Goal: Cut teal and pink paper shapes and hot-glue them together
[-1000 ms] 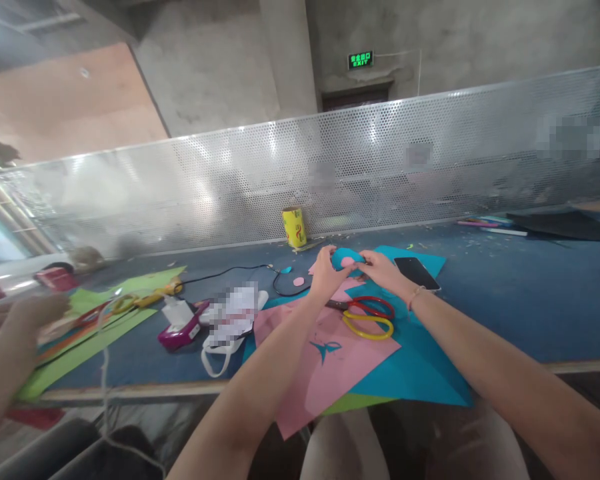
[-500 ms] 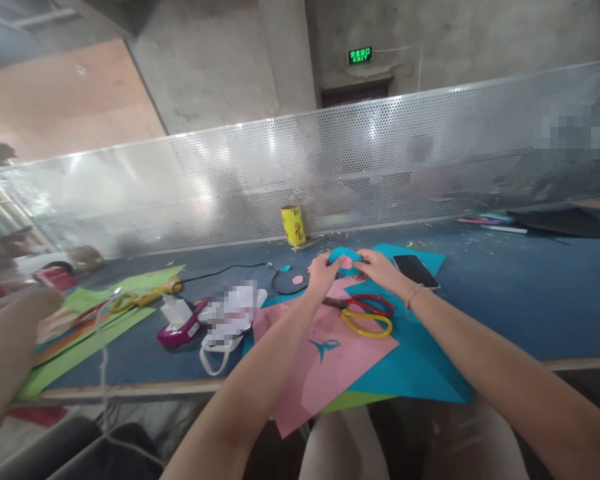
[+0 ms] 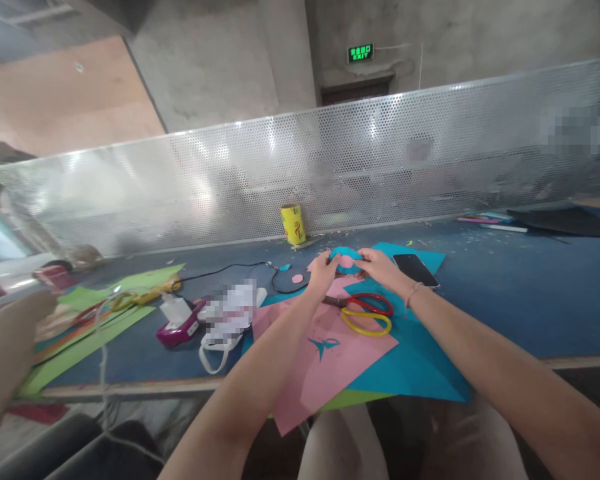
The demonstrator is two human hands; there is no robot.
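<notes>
Between my two hands is a rounded blue paper cutout (image 3: 350,270) with a small pink paper circle (image 3: 347,261) at its middle. My left hand (image 3: 324,272) pinches its left edge, and the fingers of my right hand (image 3: 377,267) close on the right edge. Just below lie scissors (image 3: 367,325) with one red and one yellow handle loop. They rest on a pink paper sheet (image 3: 300,387) and a larger blue sheet (image 3: 425,367). Blue scraps (image 3: 324,347) sit on the pink sheet. A phone (image 3: 416,270) lies beside my right wrist.
A yellow can-like container (image 3: 293,225) stands by the perforated metal screen (image 3: 240,180). Left of my arms are a white bag-like item (image 3: 215,353), a purple power strip (image 3: 177,333) and green paper (image 3: 50,370). Another person's arm (image 3: 10,353) reaches in at far left. Markers (image 3: 503,229) lie far right.
My left thumb has drawn back a little, so more of the pink circle shows. The other person at far left has shifted slightly. The scissors and sheets have stayed put.
</notes>
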